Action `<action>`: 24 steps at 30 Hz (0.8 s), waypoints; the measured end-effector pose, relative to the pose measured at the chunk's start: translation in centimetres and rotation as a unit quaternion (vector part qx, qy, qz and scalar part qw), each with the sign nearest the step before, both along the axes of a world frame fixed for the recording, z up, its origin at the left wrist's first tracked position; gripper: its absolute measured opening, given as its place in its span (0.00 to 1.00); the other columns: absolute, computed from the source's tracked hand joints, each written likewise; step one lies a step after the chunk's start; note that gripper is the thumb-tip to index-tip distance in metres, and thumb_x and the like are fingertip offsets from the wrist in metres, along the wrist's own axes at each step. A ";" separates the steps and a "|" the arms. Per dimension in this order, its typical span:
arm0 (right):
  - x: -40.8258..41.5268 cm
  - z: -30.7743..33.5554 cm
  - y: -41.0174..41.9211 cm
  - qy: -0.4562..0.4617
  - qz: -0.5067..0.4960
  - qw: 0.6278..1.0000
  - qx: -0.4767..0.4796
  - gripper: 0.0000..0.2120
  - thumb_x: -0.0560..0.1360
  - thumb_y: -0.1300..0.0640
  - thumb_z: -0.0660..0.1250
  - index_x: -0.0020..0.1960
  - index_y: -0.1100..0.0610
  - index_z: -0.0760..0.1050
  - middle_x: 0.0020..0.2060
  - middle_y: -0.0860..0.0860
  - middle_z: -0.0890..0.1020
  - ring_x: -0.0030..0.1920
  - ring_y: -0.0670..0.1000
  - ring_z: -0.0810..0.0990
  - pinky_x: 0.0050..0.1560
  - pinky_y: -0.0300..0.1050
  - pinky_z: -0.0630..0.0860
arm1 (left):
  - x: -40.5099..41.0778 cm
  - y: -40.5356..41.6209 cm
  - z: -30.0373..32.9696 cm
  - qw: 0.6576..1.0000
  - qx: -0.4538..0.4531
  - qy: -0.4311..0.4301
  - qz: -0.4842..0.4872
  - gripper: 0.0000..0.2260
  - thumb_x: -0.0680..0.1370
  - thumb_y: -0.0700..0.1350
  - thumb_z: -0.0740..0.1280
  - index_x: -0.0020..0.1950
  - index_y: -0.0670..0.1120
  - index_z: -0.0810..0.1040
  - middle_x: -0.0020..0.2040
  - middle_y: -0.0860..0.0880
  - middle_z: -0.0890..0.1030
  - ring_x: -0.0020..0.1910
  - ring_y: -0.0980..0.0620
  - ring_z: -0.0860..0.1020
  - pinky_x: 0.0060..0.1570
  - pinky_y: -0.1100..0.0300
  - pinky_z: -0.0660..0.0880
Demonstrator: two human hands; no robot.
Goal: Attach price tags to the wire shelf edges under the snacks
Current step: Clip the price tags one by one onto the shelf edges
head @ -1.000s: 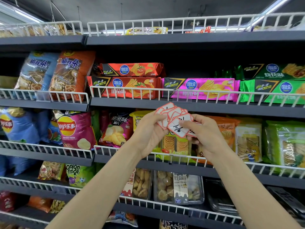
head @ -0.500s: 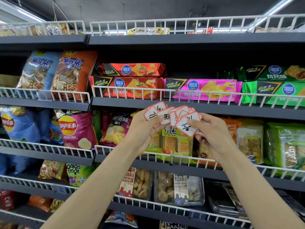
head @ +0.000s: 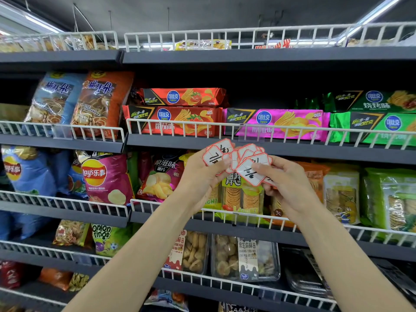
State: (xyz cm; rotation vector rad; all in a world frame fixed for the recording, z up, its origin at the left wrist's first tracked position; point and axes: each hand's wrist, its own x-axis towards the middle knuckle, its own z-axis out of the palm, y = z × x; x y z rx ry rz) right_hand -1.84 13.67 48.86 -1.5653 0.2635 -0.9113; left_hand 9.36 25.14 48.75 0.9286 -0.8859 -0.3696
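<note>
At far left, a magenta Lay's bag [head: 108,176] stands behind a white wire shelf edge [head: 67,202]. The left hand [head: 202,176] pinches one red-bordered price tag [head: 217,153] between thumb and fingers, held up in front of the middle shelves. Just beside it, the right hand [head: 286,185] holds a fanned stack of price tags [head: 251,163] with its fingers curled round them, below the pink chip packet [head: 276,122] on the shelf above.

Dark shelves [head: 225,144] with white wire edges [head: 202,126] are carrying snacks: red chip packs [head: 173,119] sitting beside pink [head: 276,122] and green ones [head: 382,128], a magenta chip bag [head: 105,176] standing one tier lower.
</note>
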 end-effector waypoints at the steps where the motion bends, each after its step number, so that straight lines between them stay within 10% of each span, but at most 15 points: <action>1: 0.1 0.0 0.1 0.006 -0.002 1.000 -0.005 0.04 0.73 0.61 0.69 0.47 0.56 0.80 0.29 0.49 0.80 0.22 0.43 0.69 0.24 0.34 0.65 | -0.2 -0.1 0.0 1.000 0.000 0.002 -0.005 0.10 0.77 0.33 0.63 0.55 0.42 0.77 0.50 0.45 0.83 0.50 0.50 0.81 0.50 0.61 0.79; 24: -0.7 0.0 0.1 -0.025 -0.020 0.999 0.021 0.04 0.73 0.62 0.69 0.48 0.56 0.80 0.30 0.50 0.81 0.22 0.44 0.65 0.21 0.33 0.63 | -0.5 0.1 -0.1 0.998 -0.023 0.029 -0.044 0.12 0.81 0.37 0.57 0.62 0.39 0.75 0.56 0.43 0.82 0.55 0.49 0.81 0.52 0.61 0.79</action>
